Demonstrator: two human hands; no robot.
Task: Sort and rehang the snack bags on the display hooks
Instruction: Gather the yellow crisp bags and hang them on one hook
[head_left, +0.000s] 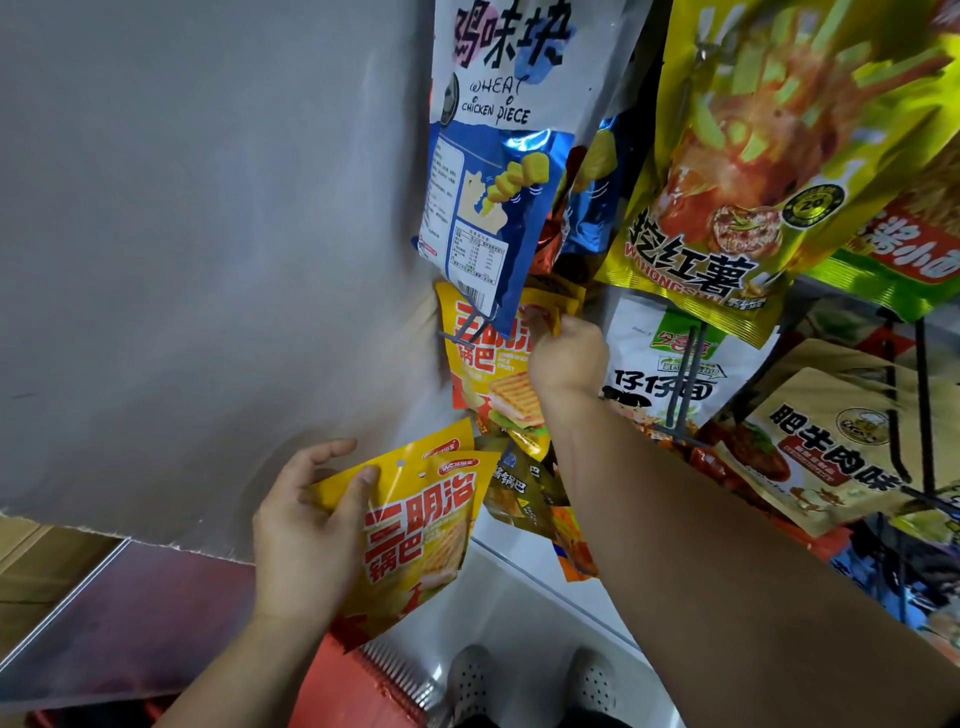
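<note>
Grey sheeting (208, 234) fills the open left side, its edge meeting the crowded wire rack (922, 405). Our left hand (306, 525) curls round loose yellow foil snack bags (415, 530), low and clear of the rack. Our right hand (566, 358) pinches the top corner of a matching hung bag (485, 364) beside the grey wire hook (460, 338).

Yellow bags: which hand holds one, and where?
Left hand grips loose yellow bags at their left edge; right hand pinches the hanging yellow bag at its top.

left hand (306, 525) low, right hand (566, 358) high
</note>
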